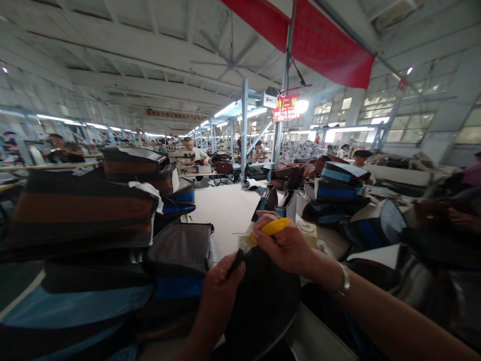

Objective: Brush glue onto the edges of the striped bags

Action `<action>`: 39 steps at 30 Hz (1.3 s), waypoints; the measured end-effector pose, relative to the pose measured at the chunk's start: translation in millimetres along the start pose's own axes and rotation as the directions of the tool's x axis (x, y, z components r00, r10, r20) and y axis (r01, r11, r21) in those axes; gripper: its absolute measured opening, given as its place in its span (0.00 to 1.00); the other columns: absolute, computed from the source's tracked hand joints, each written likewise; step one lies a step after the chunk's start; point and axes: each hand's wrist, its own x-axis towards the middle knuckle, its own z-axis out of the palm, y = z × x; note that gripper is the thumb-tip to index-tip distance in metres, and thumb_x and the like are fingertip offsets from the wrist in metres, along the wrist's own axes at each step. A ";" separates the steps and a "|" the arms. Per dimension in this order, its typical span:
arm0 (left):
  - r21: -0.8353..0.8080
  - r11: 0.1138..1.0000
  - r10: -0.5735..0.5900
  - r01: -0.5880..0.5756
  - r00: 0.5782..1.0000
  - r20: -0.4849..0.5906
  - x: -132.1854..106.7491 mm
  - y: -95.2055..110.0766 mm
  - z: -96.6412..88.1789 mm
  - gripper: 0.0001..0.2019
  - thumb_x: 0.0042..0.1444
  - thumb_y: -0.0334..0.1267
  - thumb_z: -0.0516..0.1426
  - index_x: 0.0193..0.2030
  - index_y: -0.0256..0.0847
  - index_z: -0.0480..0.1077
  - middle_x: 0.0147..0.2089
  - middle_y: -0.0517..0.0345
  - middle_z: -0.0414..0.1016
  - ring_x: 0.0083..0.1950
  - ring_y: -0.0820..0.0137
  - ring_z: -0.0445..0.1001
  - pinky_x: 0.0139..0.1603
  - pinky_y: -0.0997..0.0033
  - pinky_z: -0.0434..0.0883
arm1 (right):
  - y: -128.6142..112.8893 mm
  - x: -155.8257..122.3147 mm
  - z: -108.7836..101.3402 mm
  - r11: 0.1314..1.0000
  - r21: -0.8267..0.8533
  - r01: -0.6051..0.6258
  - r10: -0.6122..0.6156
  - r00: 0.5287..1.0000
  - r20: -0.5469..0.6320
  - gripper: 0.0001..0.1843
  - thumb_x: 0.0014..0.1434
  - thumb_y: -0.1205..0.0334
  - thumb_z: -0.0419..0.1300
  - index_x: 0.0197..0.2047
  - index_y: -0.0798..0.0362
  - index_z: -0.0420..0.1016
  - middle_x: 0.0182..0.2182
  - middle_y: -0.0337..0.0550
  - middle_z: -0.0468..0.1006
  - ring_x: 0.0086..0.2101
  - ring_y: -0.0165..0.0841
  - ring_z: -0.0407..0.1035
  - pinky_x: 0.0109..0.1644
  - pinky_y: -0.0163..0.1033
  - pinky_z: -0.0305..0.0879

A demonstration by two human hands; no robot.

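My left hand (220, 291) pinches the edge of a dark fabric bag piece (263, 301) that lies in front of me. Just above it, my right hand (287, 245) is closed round a small yellow-handled tool (276, 226), with a tuft of pale thread (245, 241) at its tip. A metal bracelet sits on my right wrist. The tool's working end is hidden by the threads and my fingers.
Stacks of brown, black and blue bag panels (82, 210) rise on the left, more blue and black ones (338, 188) on the right. A white table top (225, 205) runs between them. Another person's hand (464, 218) rests at the far right; workers sit further back.
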 end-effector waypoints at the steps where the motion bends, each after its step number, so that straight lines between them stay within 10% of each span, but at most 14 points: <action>1: -0.017 1.000 -0.004 0.004 1.000 -0.005 0.8 -1.3 -0.4 0.24 0.56 0.46 0.63 0.58 0.38 0.75 0.51 0.51 0.81 0.54 0.53 0.77 0.57 0.57 0.73 | 0.0 -1.6 1.2 0.999 -0.038 0.036 -0.035 0.999 0.021 0.06 0.66 0.64 0.55 0.35 0.49 0.69 0.29 0.36 0.73 0.30 0.31 0.69 0.63 0.49 0.63; 8: 0.002 1.000 0.001 -0.001 0.999 -0.034 5.3 -3.2 -3.8 0.23 0.56 0.47 0.63 0.56 0.39 0.75 0.49 0.54 0.82 0.51 0.56 0.78 0.52 0.63 0.74 | 6.2 -9.5 9.7 0.993 -0.115 0.029 -0.031 0.999 -0.020 0.06 0.65 0.64 0.55 0.35 0.50 0.71 0.29 0.37 0.75 0.30 0.31 0.70 0.62 0.50 0.63; 10: 0.095 0.995 0.038 -0.035 0.999 -0.030 8.1 6.5 -7.3 0.21 0.56 0.47 0.62 0.54 0.40 0.77 0.49 0.54 0.82 0.51 0.56 0.78 0.49 0.64 0.75 | 11.2 -9.8 0.1 0.989 -0.087 -0.117 0.105 0.985 -0.136 0.08 0.64 0.61 0.57 0.33 0.51 0.73 0.29 0.39 0.76 0.31 0.32 0.70 0.54 0.46 0.68; 12: 0.229 0.968 0.097 -0.106 0.994 0.050 15.4 21.4 -14.2 0.18 0.57 0.46 0.61 0.50 0.40 0.79 0.46 0.54 0.82 0.49 0.57 0.78 0.48 0.65 0.75 | 19.9 -10.0 -20.5 0.936 0.165 -0.312 0.351 0.872 -0.343 0.09 0.63 0.58 0.60 0.32 0.51 0.75 0.28 0.39 0.76 0.29 0.30 0.68 0.40 0.38 0.70; 16: 0.478 0.811 0.276 -0.338 0.941 0.198 55.8 48.4 -34.9 0.15 0.55 0.48 0.61 0.43 0.43 0.82 0.42 0.56 0.83 0.45 0.58 0.78 0.51 0.62 0.73 | 54.9 -21.3 -70.9 0.512 0.815 -0.271 0.755 0.595 -0.276 0.08 0.54 0.60 0.68 0.32 0.52 0.75 0.19 0.31 0.69 0.18 0.22 0.56 0.21 0.28 0.56; 19: 0.576 0.729 0.358 -0.371 0.923 0.141 105.9 41.2 -40.6 0.16 0.54 0.49 0.60 0.45 0.45 0.81 0.46 0.55 0.82 0.51 0.55 0.76 0.59 0.56 0.69 | 85.8 -50.5 -80.3 0.206 0.931 -0.301 0.853 0.521 -0.021 0.10 0.51 0.59 0.69 0.29 0.54 0.73 0.14 0.28 0.65 0.14 0.21 0.51 0.23 0.30 0.62; 24: 0.628 0.731 0.337 -0.268 0.941 0.008 153.3 -35.4 -13.9 0.18 0.55 0.42 0.60 0.50 0.38 0.77 0.59 0.43 0.74 0.65 0.51 0.66 0.71 0.43 0.54 | 106.2 -120.6 -24.7 0.027 0.932 -0.361 0.881 0.449 0.148 0.12 0.52 0.57 0.68 0.28 0.53 0.72 0.13 0.26 0.64 0.15 0.21 0.51 0.45 0.57 0.74; 28: 0.584 0.775 0.241 -0.242 0.967 0.081 102.3 -86.6 0.7 0.24 0.67 0.48 0.48 0.60 0.34 0.70 0.56 0.41 0.75 0.60 0.58 0.72 0.65 0.51 0.65 | 97.5 -156.0 23.3 -0.204 0.963 -0.177 0.881 0.396 0.259 0.12 0.53 0.57 0.68 0.28 0.53 0.71 0.15 0.24 0.65 0.16 0.21 0.53 0.58 0.68 0.64; 31: 0.568 0.748 0.199 -0.344 0.932 0.302 28.9 -95.2 6.7 0.27 0.66 0.56 0.48 0.60 0.40 0.72 0.61 0.43 0.73 0.63 0.58 0.70 0.65 0.52 0.66 | 88.0 -161.6 38.8 -0.220 0.972 -0.079 0.885 0.402 0.234 0.14 0.54 0.58 0.68 0.25 0.53 0.68 0.15 0.24 0.64 0.16 0.20 0.51 0.61 0.66 0.62; 35: 0.707 0.438 0.086 -0.555 0.809 0.582 -44.9 -104.1 46.9 0.43 0.48 0.64 0.65 0.64 0.36 0.68 0.65 0.36 0.68 0.65 0.46 0.66 0.68 0.41 0.61 | 78.8 -152.5 36.2 -0.151 0.987 -0.063 0.895 0.415 0.163 0.13 0.54 0.58 0.67 0.26 0.52 0.68 0.15 0.22 0.62 0.15 0.20 0.49 0.63 0.60 0.62; 39: 0.776 0.262 -0.089 -0.573 0.787 0.611 -49.9 -127.2 114.9 0.36 0.49 0.46 0.70 0.61 0.28 0.69 0.60 0.31 0.72 0.56 0.48 0.73 0.55 0.49 0.72 | 64.3 -138.7 22.5 -0.137 0.990 -0.046 0.881 0.451 0.143 0.06 0.56 0.60 0.65 0.32 0.51 0.72 0.18 0.22 0.64 0.15 0.19 0.49 0.65 0.50 0.63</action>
